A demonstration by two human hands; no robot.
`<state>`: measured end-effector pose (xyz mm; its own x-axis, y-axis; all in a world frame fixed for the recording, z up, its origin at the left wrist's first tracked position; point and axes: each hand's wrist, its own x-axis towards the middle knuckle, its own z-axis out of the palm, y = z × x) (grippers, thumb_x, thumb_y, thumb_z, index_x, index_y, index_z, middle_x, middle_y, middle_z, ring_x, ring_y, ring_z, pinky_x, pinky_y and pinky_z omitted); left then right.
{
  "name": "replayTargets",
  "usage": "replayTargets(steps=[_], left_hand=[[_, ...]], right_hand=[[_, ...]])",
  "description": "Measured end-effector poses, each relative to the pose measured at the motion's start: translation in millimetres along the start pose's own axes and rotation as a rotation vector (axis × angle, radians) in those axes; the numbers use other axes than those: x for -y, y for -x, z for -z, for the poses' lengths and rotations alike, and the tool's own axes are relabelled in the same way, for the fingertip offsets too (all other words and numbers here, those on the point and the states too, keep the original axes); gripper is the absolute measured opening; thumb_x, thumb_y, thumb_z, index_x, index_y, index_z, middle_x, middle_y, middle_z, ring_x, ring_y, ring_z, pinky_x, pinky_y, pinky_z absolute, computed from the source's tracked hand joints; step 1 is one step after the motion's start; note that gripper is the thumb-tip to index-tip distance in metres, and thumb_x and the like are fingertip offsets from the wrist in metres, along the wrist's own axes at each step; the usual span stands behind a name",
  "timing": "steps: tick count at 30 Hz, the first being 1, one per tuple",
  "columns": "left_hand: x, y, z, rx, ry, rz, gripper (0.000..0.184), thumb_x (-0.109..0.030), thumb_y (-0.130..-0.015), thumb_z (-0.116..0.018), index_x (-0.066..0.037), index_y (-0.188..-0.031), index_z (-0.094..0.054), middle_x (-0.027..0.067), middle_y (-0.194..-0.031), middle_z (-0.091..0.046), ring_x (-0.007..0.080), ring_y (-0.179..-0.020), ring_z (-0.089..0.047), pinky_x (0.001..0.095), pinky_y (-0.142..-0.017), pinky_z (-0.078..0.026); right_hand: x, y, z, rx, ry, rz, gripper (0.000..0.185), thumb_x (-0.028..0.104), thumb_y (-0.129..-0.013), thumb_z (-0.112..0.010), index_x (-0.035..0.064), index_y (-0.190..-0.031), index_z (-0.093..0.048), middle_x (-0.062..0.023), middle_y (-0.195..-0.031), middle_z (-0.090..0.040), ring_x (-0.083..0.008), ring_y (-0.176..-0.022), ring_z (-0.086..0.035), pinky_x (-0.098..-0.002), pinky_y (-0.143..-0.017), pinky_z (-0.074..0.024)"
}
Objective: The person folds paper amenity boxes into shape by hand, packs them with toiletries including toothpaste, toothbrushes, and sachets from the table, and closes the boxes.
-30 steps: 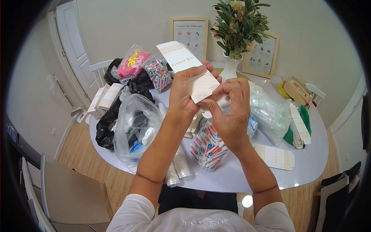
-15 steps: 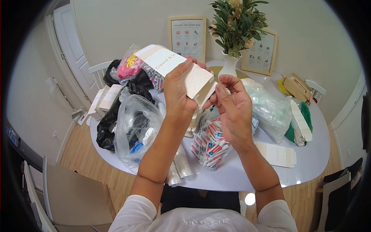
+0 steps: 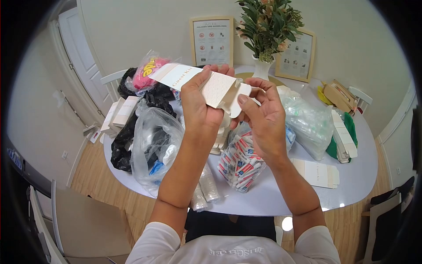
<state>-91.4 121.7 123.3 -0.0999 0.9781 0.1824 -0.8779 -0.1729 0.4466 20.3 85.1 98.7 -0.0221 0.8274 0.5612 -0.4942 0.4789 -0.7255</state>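
Note:
A white and cream carton printed "Guest Kit" (image 3: pixel 188 77) is held up over the table, slanting down to the right. My left hand (image 3: pixel 200 97) is wrapped round its middle, thumb on top. At the carton's right end my right hand (image 3: pixel 263 115) pinches the end flap between thumb and fingers; this end stands open, with the flap tilted outward. Beneath the hands sits a clear bag of small toothpaste tubes (image 3: pixel 241 165). Left of it lie clear-wrapped rolls of stacked round items (image 3: pixel 206 185). A flat Guest Kit carton (image 3: pixel 315 174) rests right of my right forearm.
Clear plastic bag (image 3: pixel 154 145) and black bags (image 3: pixel 121 152) crowd the left side, near folded cartons (image 3: pixel 125 112). A bulky clear bag (image 3: pixel 307 125) and more cartons (image 3: pixel 343 134) stand right. Behind are a flower vase (image 3: pixel 262 70) and framed signs (image 3: pixel 212 42).
The carton has tilted flatter and shifted slightly left. Its end flap is now swung further out, showing more of the opening, and my right thumb presses on the flap.

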Motion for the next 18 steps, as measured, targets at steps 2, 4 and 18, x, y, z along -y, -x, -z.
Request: replayTargets(steps=[2, 4, 18], left_hand=[[-3.8, -4.0, 1.1, -0.043, 0.034, 0.019, 0.016, -0.007, -0.085, -0.054, 0.004, -0.096, -0.049, 0.017, -0.094, -0.056, 0.0299, -0.091, -0.06, 0.0417, -0.084, -0.052], [-6.0, -5.7, 2.3, -0.038, 0.04, 0.033, 0.015, -0.007, -0.086, -0.054, 0.004, -0.095, -0.049, 0.0172, -0.093, -0.056, 0.0301, -0.091, -0.06, 0.0421, -0.084, -0.052], [1.0, 8.4, -6.9, 0.028, -0.09, -0.137, 0.02, -0.007, -0.082, -0.06, 0.002, -0.096, -0.05, 0.0114, -0.085, -0.053, 0.0262, -0.084, -0.06, 0.0432, -0.078, -0.053]], right_hand=[[-2.1, 0.2, 3.7, 0.033, 0.017, 0.009, 0.025, 0.006, -0.087, -0.058, -0.0017, -0.108, -0.047, -0.0061, -0.093, -0.05, -0.0079, -0.072, -0.055, -0.0227, -0.054, -0.0505], [-5.3, -0.6, 9.5, 0.063, 0.037, 0.019, 0.024, 0.005, -0.086, -0.06, -0.0026, -0.107, -0.05, -0.0053, -0.093, -0.05, -0.0086, -0.075, -0.056, -0.023, -0.057, -0.051], [12.1, 1.0, 16.7, 0.21, 0.649, 0.097, 0.02, 0.013, -0.079, -0.067, 0.0003, -0.094, -0.069, -0.0085, -0.096, -0.052, -0.0103, -0.07, -0.059, -0.0221, -0.058, -0.049]])
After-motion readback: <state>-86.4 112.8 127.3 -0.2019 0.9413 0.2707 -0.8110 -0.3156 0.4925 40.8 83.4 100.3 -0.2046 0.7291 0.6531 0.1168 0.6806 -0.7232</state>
